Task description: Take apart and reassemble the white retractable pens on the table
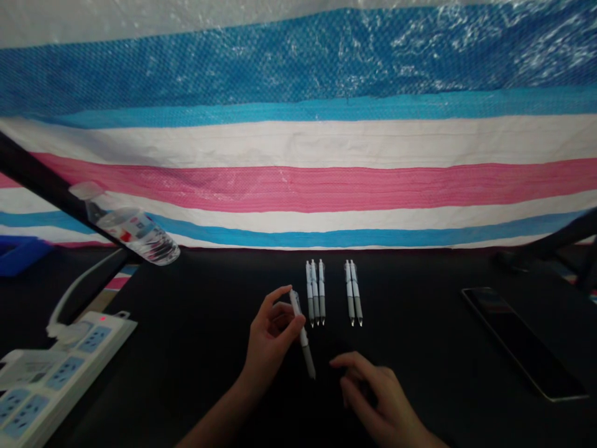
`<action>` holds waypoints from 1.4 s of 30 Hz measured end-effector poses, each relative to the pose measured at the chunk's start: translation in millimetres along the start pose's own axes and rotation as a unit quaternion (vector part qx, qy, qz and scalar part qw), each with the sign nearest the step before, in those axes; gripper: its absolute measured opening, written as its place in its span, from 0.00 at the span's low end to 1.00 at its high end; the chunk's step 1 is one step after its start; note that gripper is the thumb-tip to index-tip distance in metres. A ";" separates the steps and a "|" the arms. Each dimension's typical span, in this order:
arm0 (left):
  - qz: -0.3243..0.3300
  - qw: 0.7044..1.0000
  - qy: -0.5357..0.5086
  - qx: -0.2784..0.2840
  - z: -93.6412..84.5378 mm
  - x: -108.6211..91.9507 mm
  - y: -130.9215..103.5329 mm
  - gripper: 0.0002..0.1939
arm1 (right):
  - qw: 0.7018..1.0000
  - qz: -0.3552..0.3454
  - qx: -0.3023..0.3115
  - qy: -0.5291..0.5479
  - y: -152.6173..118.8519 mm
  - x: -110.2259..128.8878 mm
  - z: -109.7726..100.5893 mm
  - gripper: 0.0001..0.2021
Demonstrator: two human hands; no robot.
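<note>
My left hand (274, 330) grips a white and grey pen (303, 336) between thumb and fingers, its tip slanting down to the right and its push-button end up by the index finger. Just right of that tip, my right hand (368, 389) hovers low over the black table (196, 373), fingers bent and index stretched to the left, holding nothing that I can see. Beyond the hands lie three similar pens (315, 292) side by side, tips towards me. Two more pens (353, 292) lie parallel to them, a gap to the right.
A white power strip (69, 367) with a plugged-in adapter lies at the left. Behind it a clear water bottle (140, 233) leans at the table's back left. A dark phone (522, 342) lies at the right. Striped plastic sheeting (298, 186) hangs along the back.
</note>
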State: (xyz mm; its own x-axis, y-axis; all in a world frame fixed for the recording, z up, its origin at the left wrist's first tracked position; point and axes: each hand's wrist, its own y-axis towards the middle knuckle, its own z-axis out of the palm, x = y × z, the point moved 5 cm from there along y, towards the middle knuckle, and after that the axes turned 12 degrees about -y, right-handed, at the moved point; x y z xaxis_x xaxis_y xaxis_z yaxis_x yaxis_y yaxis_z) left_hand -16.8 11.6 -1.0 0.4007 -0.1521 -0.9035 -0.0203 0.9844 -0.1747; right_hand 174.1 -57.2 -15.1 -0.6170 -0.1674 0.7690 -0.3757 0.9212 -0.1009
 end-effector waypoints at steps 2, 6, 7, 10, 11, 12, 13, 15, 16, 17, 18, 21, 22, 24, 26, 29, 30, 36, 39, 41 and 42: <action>-0.001 1.000 -0.004 0.000 0.2 0.0 0.0 0.28 | 1.000 0.002 -0.003 0.001 0.3 0.1 -0.6 0.13; 0.001 1.000 -0.020 -0.004 -0.4 1.1 1.2 0.30 | 1.000 0.000 0.001 -0.003 0.7 1.1 -0.9 0.12; 0.000 1.000 -0.020 -0.006 -0.7 1.4 1.4 0.30 | 1.000 -0.001 0.001 -0.002 0.8 1.3 -0.9 0.12; -0.004 1.000 -0.015 -0.004 -0.8 -0.1 1.9 0.29 | 1.000 -0.002 -0.005 0.000 0.8 0.6 -1.2 0.13; -0.004 1.000 -0.013 -0.001 -0.6 -1.6 2.3 0.29 | 1.000 -0.004 -0.006 0.000 0.8 0.1 -1.1 0.13; -0.005 1.000 -0.009 0.002 -0.4 -3.5 3.1 0.28 | 1.000 -0.005 -0.007 0.001 0.8 -0.6 -1.0 0.13; -0.005 1.000 -0.002 0.005 0.1 -5.6 4.7 0.29 | 1.000 -0.005 -0.007 0.001 0.9 -1.5 -0.9 0.13; -0.007 0.999 0.026 0.018 1.6 -10.3 10.8 0.30 | 1.000 -0.005 -0.005 0.003 1.0 -3.3 -0.6 0.13; -0.005 0.998 0.048 0.027 2.6 -12.7 15.8 0.31 | 1.000 -0.005 -0.005 0.003 1.0 -4.2 -0.7 0.13; 0.002 0.996 0.075 0.038 3.9 -15.2 21.9 0.32 | 1.000 -0.006 -0.007 0.003 1.0 -5.0 -1.0 0.13; 0.013 0.993 0.105 0.046 5.0 -17.8 29.2 0.32 | 1.000 -0.008 -0.009 0.001 1.1 -5.6 -1.2 0.13; 0.048 0.980 0.184 0.052 7.0 -22.2 54.8 0.32 | 1.000 -0.013 -0.018 -0.010 1.2 -6.7 -1.9 0.12; 0.058 0.977 0.200 0.047 7.1 -22.4 63.1 0.31 | 1.000 -0.016 -0.020 -0.013 1.2 -6.6 -2.2 0.12; 0.069 0.976 0.207 0.027 6.2 -21.0 76.6 0.30 | 0.999 -0.021 -0.023 -0.021 1.0 -5.5 -3.7 0.12; 0.067 0.976 0.206 0.017 5.9 -17.7 83.6 0.29 | 0.998 -0.033 -0.041 -0.045 0.8 -3.3 -8.8 0.12; 0.044 0.978 0.201 0.021 5.8 -12.9 79.8 0.27 | 0.985 -0.070 -0.107 -0.114 1.7 0.6 -24.2 0.12; 0.032 0.979 0.199 0.025 5.7 -11.9 75.3 0.25 | 0.976 -0.090 -0.133 -0.145 2.7 1.8 -29.8 0.13; -0.061 0.977 0.195 0.060 1.7 -7.5 34.0 0.25 | 0.865 -0.186 -0.192 -0.425 17.3 -3.0 -32.5 0.26; -0.059 0.978 0.194 0.051 -0.8 -9.6 13.3 0.24 | 0.826 -0.196 -0.178 -0.498 22.2 -7.9 -22.9 0.22; -0.057 0.981 0.179 0.047 -1.0 -9.7 0.4 0.22 | 0.820 -0.199 -0.178 -0.506 22.0 -7.8 -20.9 0.18; -0.056 0.983 0.168 0.048 -0.4 -9.2 -5.5 0.22 | 0.820 -0.205 -0.179 -0.503 21.0 -6.4 -21.2 0.17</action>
State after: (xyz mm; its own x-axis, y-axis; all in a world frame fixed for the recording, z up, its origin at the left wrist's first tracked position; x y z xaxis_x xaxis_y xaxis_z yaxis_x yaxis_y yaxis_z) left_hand -20.8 7.6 8.2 0.0706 -0.2641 -0.9619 0.0990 0.9614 -0.2567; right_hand 184.8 -29.3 -8.8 -0.8154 -0.5283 -0.2368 -0.5785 0.7283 0.3672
